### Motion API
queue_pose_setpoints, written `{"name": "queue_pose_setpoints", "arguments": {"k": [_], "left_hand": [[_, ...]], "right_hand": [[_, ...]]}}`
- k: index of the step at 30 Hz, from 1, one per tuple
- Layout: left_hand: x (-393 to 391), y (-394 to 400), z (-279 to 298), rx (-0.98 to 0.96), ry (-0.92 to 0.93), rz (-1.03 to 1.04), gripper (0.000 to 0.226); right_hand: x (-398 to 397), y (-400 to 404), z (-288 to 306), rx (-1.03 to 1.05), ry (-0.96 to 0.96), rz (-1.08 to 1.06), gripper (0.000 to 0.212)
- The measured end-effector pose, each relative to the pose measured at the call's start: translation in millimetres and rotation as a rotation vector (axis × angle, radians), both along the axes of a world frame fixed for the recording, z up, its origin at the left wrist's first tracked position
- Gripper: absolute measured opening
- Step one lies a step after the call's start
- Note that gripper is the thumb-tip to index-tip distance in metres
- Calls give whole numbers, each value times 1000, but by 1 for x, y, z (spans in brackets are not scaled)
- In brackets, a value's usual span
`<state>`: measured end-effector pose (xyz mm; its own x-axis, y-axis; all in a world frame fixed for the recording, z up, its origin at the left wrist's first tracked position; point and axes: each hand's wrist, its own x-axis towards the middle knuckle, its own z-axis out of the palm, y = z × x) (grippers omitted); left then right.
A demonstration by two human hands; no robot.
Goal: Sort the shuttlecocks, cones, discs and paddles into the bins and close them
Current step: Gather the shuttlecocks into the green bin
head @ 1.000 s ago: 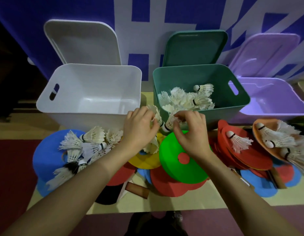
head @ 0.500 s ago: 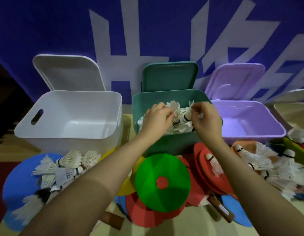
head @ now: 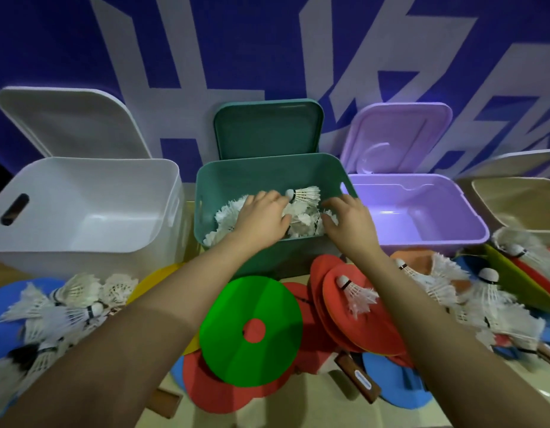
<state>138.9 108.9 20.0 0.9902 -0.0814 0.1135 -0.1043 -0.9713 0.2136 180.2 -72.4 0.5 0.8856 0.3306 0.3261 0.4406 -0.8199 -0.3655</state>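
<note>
The beige bin (head: 526,196) ran off the right edge; the shuttlecocks (head: 508,307) beside it were blurred, and hands hid part of the green bin's pile (head: 301,217).

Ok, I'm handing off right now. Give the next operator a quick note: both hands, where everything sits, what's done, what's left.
Left hand and right hand: both down inside the green bin, fingers spread over the shuttlecocks there; no firm grip visible.
Done: a pile of shuttlecocks lies in the green bin.
White bin and purple bin look empty; all lids stand open.
Left: loose shuttlecocks on the blue disc at left, one on the red paddle, more at right. Green cone, the discs and the paddles are still unsorted on the floor. Then close the bins.
</note>
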Motion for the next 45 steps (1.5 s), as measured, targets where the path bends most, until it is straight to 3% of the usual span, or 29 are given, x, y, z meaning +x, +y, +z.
{"name": "queue_pose_setpoints", "arguments": {"k": [6,15,19,25,31,38,45], "left_hand": [[-19,-17,34,-28,-193,-147,39],[-45,-70,40,-74,-139,-331,37],[-48,-104,18,-49,-14,-367,34],[-47,-150,-28,67,206,-306,47],[-57,-179,-78,130,349,-98,58],[-59,-195,-90,29,36,77,19],[-55,-179,-67,-23,-122,133,36]], "right_hand": [[-41,-17,33,186,-155,21,23],[-86,-90,31,127,-98,-55,21],[-83,-139,14,-30,-23,-78,16],[-58,-193,-19,-432,295,-87,59],[-35,-212,-41,-596,276,31,56],[-24,-205,-55,-515,252,72,41],[-21,-206,-34,-79,153,170,27]]}}
